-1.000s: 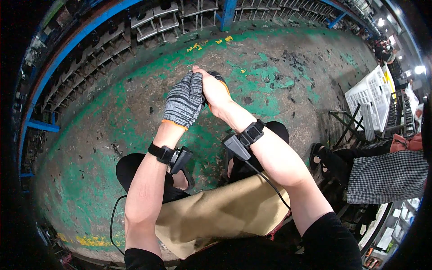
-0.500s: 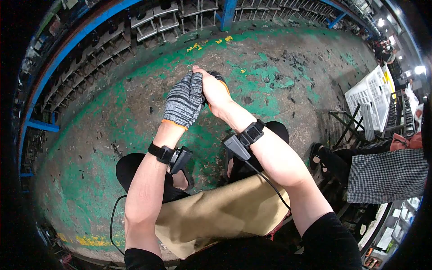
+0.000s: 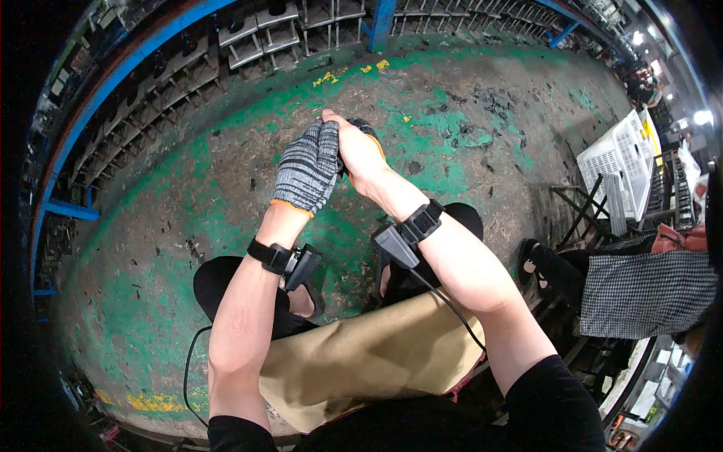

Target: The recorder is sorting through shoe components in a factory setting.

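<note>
My left hand (image 3: 307, 167) wears a grey and black striped knitted glove with an orange cuff. It presses against my bare right hand (image 3: 360, 154), palm side inward, its fingers together and their tips hidden. A second knitted glove (image 3: 366, 129), dark with an orange hem, shows behind and below my right hand, which appears closed on it. The right thumb is bare and points away from me. How the right fingers lie in or around this glove is hidden. Both wrists carry black straps with small dark devices.
A tan apron (image 3: 376, 361) covers my lap. Beyond the worn green floor (image 3: 181, 248), a blue-framed rack (image 3: 382, 26) holds rows of metal parts. At right are a white plastic basket (image 3: 614, 162) on a folding stand and a seated person with a checked cloth (image 3: 640, 294).
My hands and the gloves look the same. The person at the right has shifted slightly, with the checked cloth moving a little.
</note>
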A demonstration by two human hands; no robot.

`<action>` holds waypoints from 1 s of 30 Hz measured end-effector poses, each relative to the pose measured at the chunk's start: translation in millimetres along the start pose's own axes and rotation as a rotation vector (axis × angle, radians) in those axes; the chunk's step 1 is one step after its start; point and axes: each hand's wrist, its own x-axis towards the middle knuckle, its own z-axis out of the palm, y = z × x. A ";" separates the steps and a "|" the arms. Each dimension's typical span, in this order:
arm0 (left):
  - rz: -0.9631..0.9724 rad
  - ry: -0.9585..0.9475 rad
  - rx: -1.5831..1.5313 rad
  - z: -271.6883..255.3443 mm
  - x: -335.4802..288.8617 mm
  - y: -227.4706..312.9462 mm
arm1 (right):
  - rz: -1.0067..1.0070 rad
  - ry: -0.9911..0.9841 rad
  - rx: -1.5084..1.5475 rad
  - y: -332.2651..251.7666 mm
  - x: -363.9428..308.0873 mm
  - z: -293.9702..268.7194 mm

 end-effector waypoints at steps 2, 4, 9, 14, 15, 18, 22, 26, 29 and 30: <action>0.014 0.010 0.019 0.8 0.2 -0.5 | -0.008 0.007 0.003 -0.2 0.3 0.4; 0.026 0.020 0.040 1.6 -1.0 -1.9 | -0.015 0.012 0.005 -0.5 -0.9 1.8; -0.099 -0.044 -0.012 0.5 0.8 0.5 | -0.047 0.008 -0.006 0.5 -0.4 1.8; -0.023 0.013 0.012 1.6 -1.1 -1.4 | -0.009 0.003 0.010 -1.2 -2.8 2.1; 0.047 0.028 0.072 1.3 -1.1 -1.2 | -0.008 -0.008 0.021 -1.3 -2.9 1.5; 0.110 0.061 0.101 -0.6 -2.7 0.2 | -0.002 0.005 0.010 -1.4 -3.3 1.1; 0.108 0.063 0.122 -1.9 -4.0 1.0 | -0.002 0.018 0.010 -1.5 -4.5 2.7; 0.135 0.082 0.157 1.2 -4.4 -1.8 | -0.020 0.011 0.009 0.6 -2.7 1.3; 0.098 0.053 0.139 0.9 -3.1 1.8 | -0.013 0.013 0.001 2.8 1.7 -2.8; 0.077 0.039 0.138 0.0 -3.4 2.2 | -0.007 0.015 -0.003 3.1 2.0 -2.3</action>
